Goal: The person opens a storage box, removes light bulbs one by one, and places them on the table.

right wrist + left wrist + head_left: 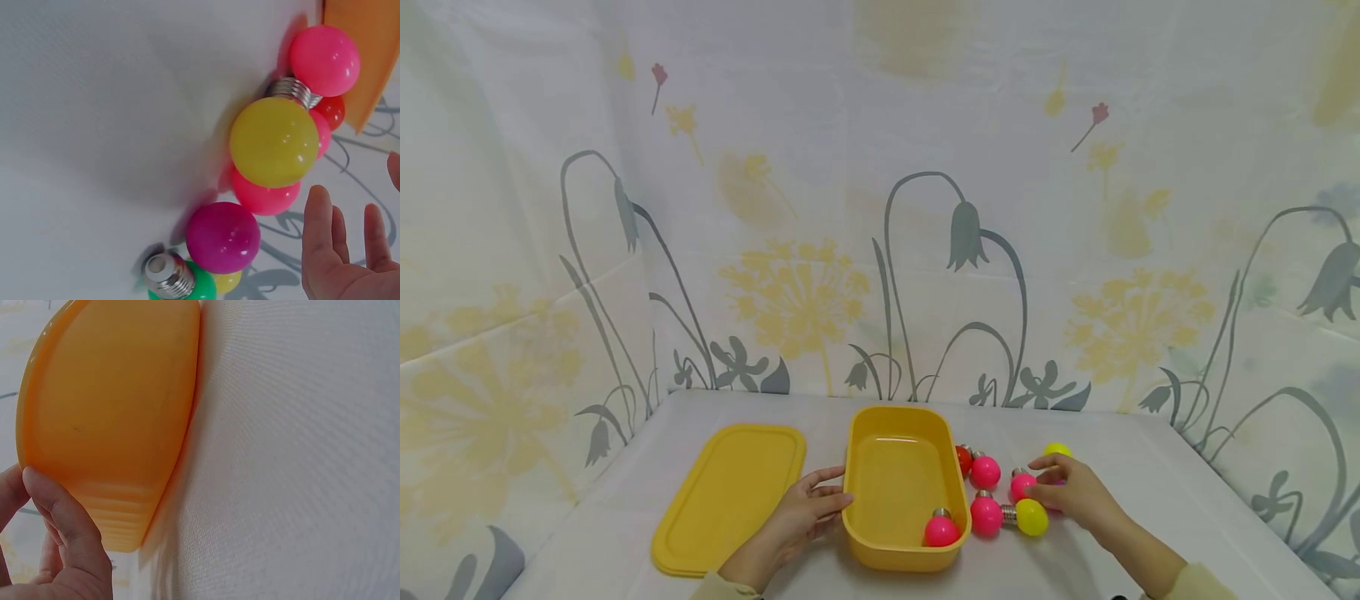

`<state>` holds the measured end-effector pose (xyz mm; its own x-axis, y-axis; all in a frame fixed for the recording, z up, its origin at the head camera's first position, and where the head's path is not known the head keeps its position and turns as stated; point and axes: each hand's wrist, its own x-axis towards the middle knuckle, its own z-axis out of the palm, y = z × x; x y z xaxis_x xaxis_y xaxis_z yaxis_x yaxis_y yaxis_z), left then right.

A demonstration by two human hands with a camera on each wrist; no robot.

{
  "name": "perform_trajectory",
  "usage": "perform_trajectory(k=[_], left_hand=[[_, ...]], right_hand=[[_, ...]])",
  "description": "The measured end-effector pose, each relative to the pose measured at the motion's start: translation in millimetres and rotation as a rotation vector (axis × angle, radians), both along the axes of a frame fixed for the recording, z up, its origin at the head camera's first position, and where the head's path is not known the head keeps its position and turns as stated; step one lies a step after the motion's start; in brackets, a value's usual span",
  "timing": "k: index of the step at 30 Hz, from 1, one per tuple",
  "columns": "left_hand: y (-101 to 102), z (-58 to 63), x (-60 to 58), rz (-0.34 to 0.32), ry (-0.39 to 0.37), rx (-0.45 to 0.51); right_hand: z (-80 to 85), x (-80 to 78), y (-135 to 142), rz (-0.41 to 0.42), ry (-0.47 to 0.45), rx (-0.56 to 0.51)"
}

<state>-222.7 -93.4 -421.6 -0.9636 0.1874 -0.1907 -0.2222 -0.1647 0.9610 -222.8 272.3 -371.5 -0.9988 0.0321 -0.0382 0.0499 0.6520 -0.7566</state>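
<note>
In the head view, a yellow plastic box (904, 560) stands with one pink light bulb (942, 531) inside at its near right corner. My left hand (801, 512) touches the box's left side, its extended fingertips right at the rim; the left wrist view shows the box's outer wall (119, 394) beside them. Over the bulbs to the right of the box hovers my right hand (1078, 493), fingers spread and holding nothing. Near it lie a pink bulb (1022, 487), a yellow bulb (274, 142) and a purple bulb (223, 237). A green bulb (203, 284) shows in the right wrist view.
A flat yellow lid (730, 500) lies left of the box on the white tabletop (1075, 575). Against the box's right side are a red bulb (963, 460) and pink bulbs. Another yellow bulb (1057, 448) lies farther back. A flower-printed cloth (880, 125) hangs behind.
</note>
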Motion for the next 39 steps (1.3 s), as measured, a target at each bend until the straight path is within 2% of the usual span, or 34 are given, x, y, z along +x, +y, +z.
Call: perform_trajectory(k=[14, 23, 32, 39], left_hand=[[2, -1.2, -0.3, -0.003, 0.005, 0.004], [2, -0.1, -1.1, 0.003, -0.007, 0.003], [1, -1.0, -0.4, -0.001, 0.003, 0.007], [1, 0.6, -0.4, 0.005, -0.009, -0.007]], right_hand=[[15.7, -3.7, -24, 0.019, 0.002, -0.049], [20.8, -6.6, -40, 0.025, 0.009, -0.051], [21.9, -10.1, -54, 0.043, -0.011, -0.149], [27.0, -10.7, -69, 0.072, -0.028, -0.148]])
